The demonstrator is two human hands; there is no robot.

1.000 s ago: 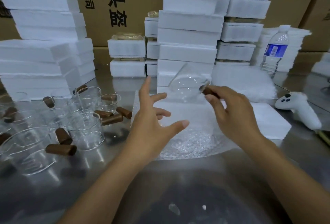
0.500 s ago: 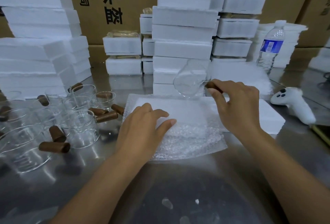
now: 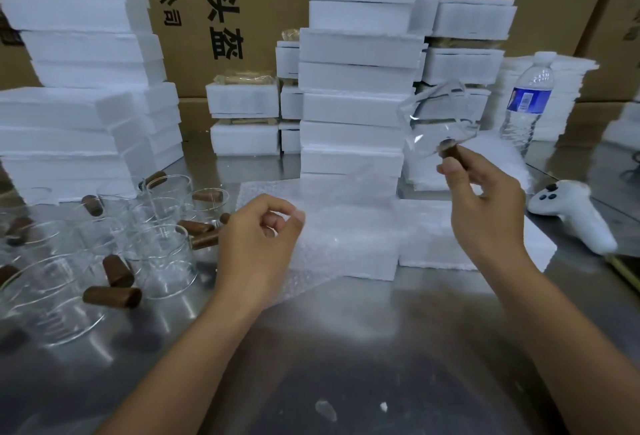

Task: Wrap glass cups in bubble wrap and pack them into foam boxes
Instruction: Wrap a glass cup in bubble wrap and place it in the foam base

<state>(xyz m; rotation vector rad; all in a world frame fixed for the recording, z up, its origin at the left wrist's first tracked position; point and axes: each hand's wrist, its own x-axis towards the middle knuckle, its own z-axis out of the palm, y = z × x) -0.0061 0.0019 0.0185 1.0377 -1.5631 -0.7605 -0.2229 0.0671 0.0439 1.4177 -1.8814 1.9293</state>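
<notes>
The left hand (image 3: 259, 237), flat on the wrap (image 3: 346, 226) half a second ago, now pinches the sheet between thumb and fingers and lifts it off the foam box (image 3: 450, 244). The right hand (image 3: 485, 202) grips the cup (image 3: 440, 116) by its handle (image 3: 450, 152) and has raised it, tilted, well above the surface (image 3: 346, 330). Wrapping looks about to start; the cup is not yet on the sheet.

A packing workshop or warehouse — white foam boxes (image 3: 356, 74) stacked high on a steel worktop (image 3: 346, 348), printed cardboard cartons (image 3: 225, 19) behind them, loose glass cups (image 3: 159, 254) left of the stack.
</notes>
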